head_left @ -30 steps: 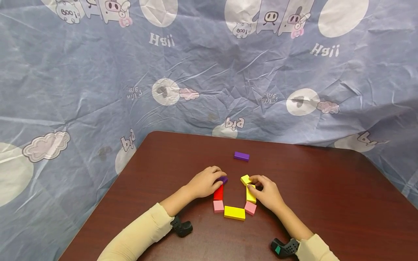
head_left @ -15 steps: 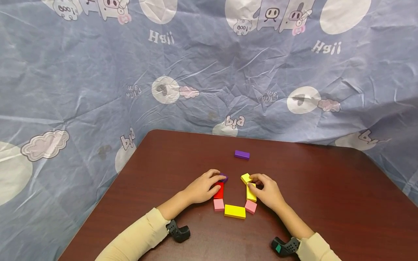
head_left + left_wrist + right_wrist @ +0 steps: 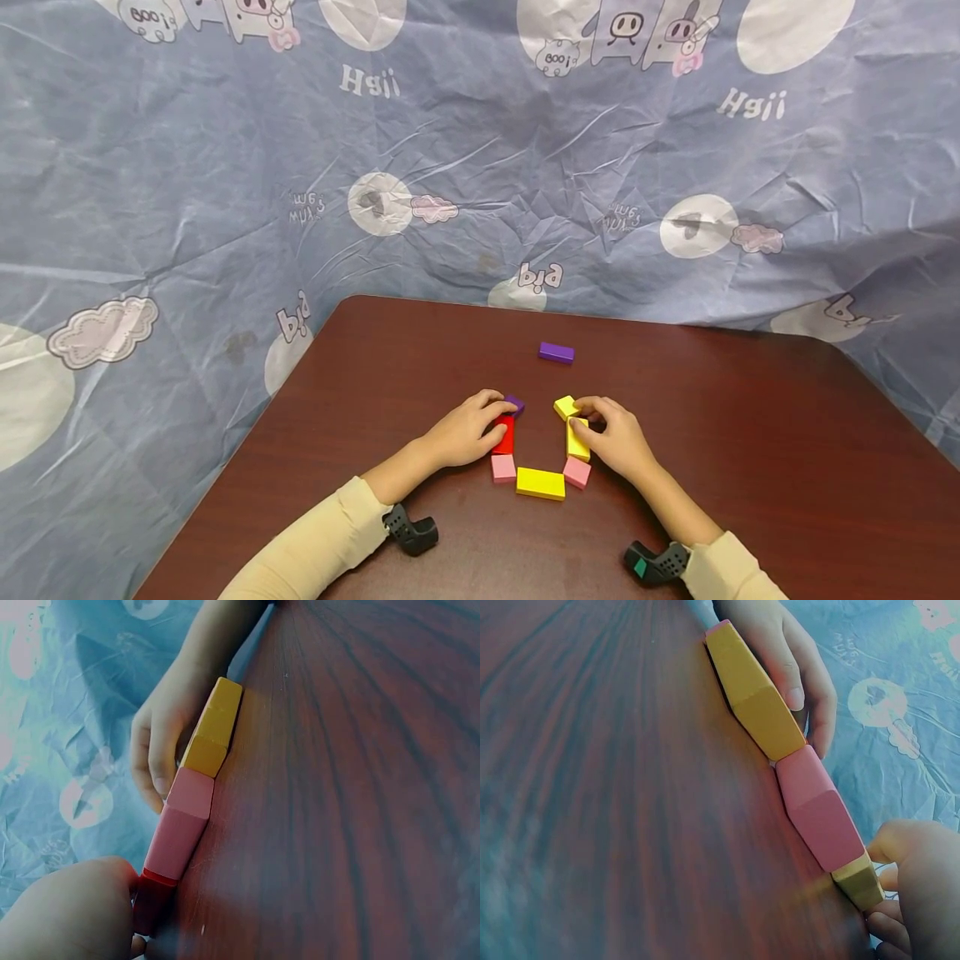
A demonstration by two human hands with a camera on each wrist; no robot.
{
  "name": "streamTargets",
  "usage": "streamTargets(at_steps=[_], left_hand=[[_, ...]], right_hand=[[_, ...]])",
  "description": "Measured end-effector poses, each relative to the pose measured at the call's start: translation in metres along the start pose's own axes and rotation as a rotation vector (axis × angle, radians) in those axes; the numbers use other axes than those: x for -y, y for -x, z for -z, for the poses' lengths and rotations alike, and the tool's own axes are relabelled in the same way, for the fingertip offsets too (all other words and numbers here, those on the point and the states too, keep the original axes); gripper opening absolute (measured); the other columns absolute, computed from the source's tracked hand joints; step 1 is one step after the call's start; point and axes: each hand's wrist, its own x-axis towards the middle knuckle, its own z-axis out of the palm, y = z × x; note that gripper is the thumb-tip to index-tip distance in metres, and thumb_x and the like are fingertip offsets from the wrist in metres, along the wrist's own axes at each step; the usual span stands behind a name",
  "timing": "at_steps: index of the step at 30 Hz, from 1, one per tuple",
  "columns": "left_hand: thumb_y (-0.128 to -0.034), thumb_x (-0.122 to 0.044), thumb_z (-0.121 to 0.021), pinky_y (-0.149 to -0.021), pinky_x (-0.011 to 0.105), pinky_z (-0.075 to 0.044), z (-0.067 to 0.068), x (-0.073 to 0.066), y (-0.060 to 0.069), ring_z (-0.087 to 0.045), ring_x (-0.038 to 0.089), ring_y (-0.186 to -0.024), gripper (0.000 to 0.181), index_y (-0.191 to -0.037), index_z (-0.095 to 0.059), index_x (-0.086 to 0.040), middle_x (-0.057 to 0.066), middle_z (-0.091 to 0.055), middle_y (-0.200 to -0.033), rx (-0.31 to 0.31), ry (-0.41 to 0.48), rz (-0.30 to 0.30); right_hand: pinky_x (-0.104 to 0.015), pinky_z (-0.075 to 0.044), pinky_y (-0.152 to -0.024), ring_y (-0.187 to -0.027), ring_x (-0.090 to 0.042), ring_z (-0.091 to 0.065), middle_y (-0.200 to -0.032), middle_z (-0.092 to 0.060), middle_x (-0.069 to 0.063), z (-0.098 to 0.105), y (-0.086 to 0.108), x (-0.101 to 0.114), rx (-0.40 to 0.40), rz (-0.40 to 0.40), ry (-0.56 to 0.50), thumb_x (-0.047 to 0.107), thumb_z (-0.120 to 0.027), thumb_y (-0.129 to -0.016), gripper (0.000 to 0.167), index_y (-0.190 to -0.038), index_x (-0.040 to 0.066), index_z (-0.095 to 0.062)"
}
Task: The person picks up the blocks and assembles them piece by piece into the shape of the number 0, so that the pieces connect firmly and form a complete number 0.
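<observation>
Coloured wooden blocks form a U open at its far side. My left hand (image 3: 461,432) is at its left arm, thumb on the red block (image 3: 503,437) and fingers reaching over a purple block (image 3: 514,405), which they partly hide. At the right arm, my right hand (image 3: 617,435) rests its thumb on the long yellow block (image 3: 577,442); its index finger touches the small yellow block (image 3: 566,407) at the far end. Along the near side lie a left pink block (image 3: 503,468), another yellow block (image 3: 540,483) and a right pink block (image 3: 577,472).
Beyond the U, a separate purple block (image 3: 557,352) lies on the dark reddish-brown table (image 3: 712,400). A wrinkled blue-grey printed cloth (image 3: 465,150) hangs behind the table and on its left.
My left hand has drawn back slightly toward the near side, its thumb now lower on the red block. The right hand stays at the yellow blocks. The head view has shifted slightly.
</observation>
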Motion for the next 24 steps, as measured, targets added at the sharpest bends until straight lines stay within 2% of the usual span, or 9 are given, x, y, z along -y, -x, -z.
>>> streamTargets(at_steps=[6,10,19,24], left_hand=[[-0.0992,-0.024,-0.051,-0.102,0.037,-0.042,-0.001,0.001,0.000,-0.050,0.021,-0.118,0.036,-0.134,-0.057,-0.016,0.006,-0.051,-0.130,-0.005,-0.007,-0.004],[-0.0993,-0.024,-0.051,-0.101,0.037,-0.042,-0.001,0.001,-0.001,-0.049,0.020,-0.117,0.037,-0.135,-0.057,-0.017,0.005,-0.052,-0.128,-0.005,-0.007,0.001],[-0.0991,-0.025,-0.051,-0.102,0.037,-0.041,0.001,0.001,-0.001,-0.048,0.020,-0.119,0.037,-0.135,-0.056,-0.018,0.005,-0.051,-0.129,0.002,-0.006,0.017],[-0.0986,-0.025,-0.051,-0.102,0.037,-0.042,-0.001,0.003,-0.001,-0.049,0.020,-0.118,0.038,-0.135,-0.056,-0.018,0.004,-0.051,-0.128,0.003,-0.009,0.006]], right_hand=[[-0.043,-0.051,-0.078,-0.087,-0.023,-0.060,-0.095,-0.063,-0.006,0.003,-0.002,0.002,0.004,0.009,0.017,0.016,-0.074,-0.084,0.028,-0.108,0.004,-0.068],[-0.046,-0.052,-0.079,-0.088,-0.025,-0.062,-0.097,-0.064,-0.008,0.006,-0.011,0.003,-0.008,0.031,0.026,0.016,-0.072,-0.085,0.029,-0.110,0.002,-0.068],[-0.052,-0.049,-0.086,-0.096,-0.035,-0.061,-0.104,-0.063,-0.016,0.018,-0.056,0.015,0.036,0.028,0.031,0.017,-0.069,-0.089,0.033,-0.115,-0.003,-0.064],[-0.052,-0.049,-0.086,-0.098,-0.036,-0.061,-0.108,-0.063,-0.019,0.015,-0.081,0.013,0.067,-0.007,0.068,0.018,-0.067,-0.089,0.035,-0.116,-0.004,-0.064]])
